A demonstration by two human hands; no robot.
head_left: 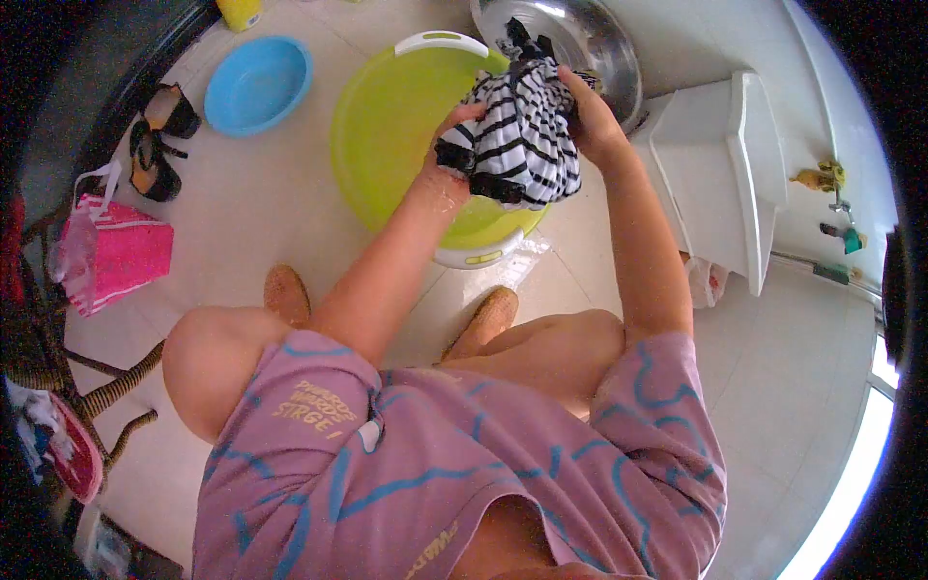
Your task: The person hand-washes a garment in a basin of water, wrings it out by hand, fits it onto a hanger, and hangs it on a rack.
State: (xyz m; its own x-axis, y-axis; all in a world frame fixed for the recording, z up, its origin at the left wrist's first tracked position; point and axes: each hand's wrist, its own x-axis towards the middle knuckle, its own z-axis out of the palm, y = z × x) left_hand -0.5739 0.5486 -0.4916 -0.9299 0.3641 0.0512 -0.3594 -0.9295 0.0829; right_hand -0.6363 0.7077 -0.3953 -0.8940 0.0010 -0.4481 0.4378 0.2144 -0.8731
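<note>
A bunched black-and-white striped garment [525, 130] hangs between my two hands above a large lime-green basin [387, 116] with white handles. My left hand [459, 123] grips its left side, with the fingers partly hidden by the cloth. On the other side, my right hand [588, 114] has its thumb and fingers closed around the upper right of the cloth. Black trim shows at the garment's top and lower edges. My left wrist looks wet. What kind of garment it is, I cannot tell.
A metal basin [604, 53] stands behind at the right, beside a white sink-like fixture [710, 145]. To the left are a light-blue basin [259, 85], black heeled shoes [155, 159] and a pink bag [121, 246]. The tiled floor shines near the green basin.
</note>
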